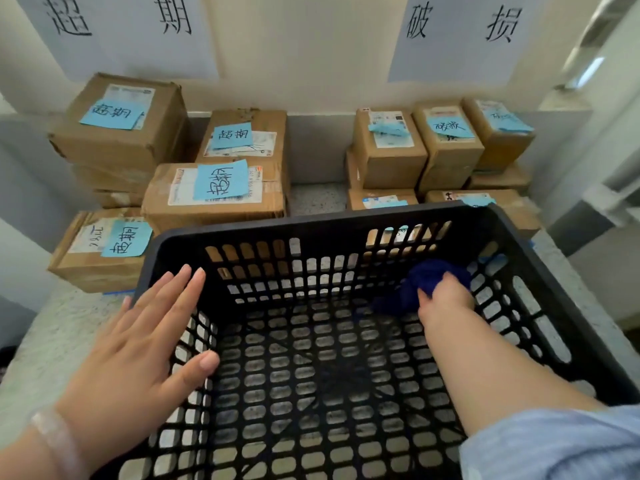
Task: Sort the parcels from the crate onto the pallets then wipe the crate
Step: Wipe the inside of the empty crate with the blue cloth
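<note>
The black lattice crate (311, 220) sits directly under both hands, with no parcels inside it. The left hand (149, 341) lies spread and flat over the crate's left rim, fingers straight and close together, thumb reaching down the inner wall. A pale translucent bangle (55, 441) circles that wrist. The right hand (445, 299) reaches deep into the crate, fingers curled round a bunched dark blue cloth (429, 275), which it holds against the far wall near the right corner, just above the crate floor. A light blue sleeve (554, 445) covers the upper part of that arm.

Beyond the left hand, past the crate's far left corner, stands a stack of brown cardboard parcels (214, 188), each with a blue handwritten note (221, 183) on top. Beyond the right hand, behind the far rim, stands a second group of parcels (391, 150), also with blue notes. The two groups are well apart, with speckled surface (317, 199) showing between them. On the wall above each group hangs a white paper sign with large black characters, one over the left stack (121, 29) and one over the right (460, 36).
</note>
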Action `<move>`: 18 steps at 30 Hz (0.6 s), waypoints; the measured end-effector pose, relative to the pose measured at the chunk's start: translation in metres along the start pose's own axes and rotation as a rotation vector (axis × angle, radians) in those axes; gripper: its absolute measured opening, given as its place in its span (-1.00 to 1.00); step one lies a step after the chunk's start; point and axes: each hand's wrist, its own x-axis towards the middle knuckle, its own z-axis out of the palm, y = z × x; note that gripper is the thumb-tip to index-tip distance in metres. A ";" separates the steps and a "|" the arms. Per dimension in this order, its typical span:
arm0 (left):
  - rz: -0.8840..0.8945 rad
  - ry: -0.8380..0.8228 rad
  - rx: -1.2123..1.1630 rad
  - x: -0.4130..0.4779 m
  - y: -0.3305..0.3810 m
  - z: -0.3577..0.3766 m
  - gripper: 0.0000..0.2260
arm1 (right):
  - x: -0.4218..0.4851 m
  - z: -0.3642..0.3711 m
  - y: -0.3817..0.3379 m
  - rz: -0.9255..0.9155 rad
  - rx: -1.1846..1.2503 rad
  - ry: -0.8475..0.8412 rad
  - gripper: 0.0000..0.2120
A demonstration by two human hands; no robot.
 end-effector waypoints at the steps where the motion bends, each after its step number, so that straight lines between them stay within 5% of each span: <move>1: -0.002 -0.005 0.003 0.000 0.000 0.000 -0.30 | 0.002 0.002 0.002 -0.013 -0.016 0.018 -0.50; 10: 0.010 0.010 -0.073 0.000 0.002 -0.002 -0.30 | -0.031 0.028 0.069 -0.164 -0.497 -0.088 -0.55; 15: -0.040 0.032 -0.148 -0.002 0.003 -0.003 -0.28 | -0.089 0.041 0.097 -0.135 -0.708 -0.387 -0.54; 18: -0.044 0.046 -0.145 -0.003 0.002 -0.002 -0.26 | -0.144 0.058 0.114 -0.198 -0.826 -0.758 -0.73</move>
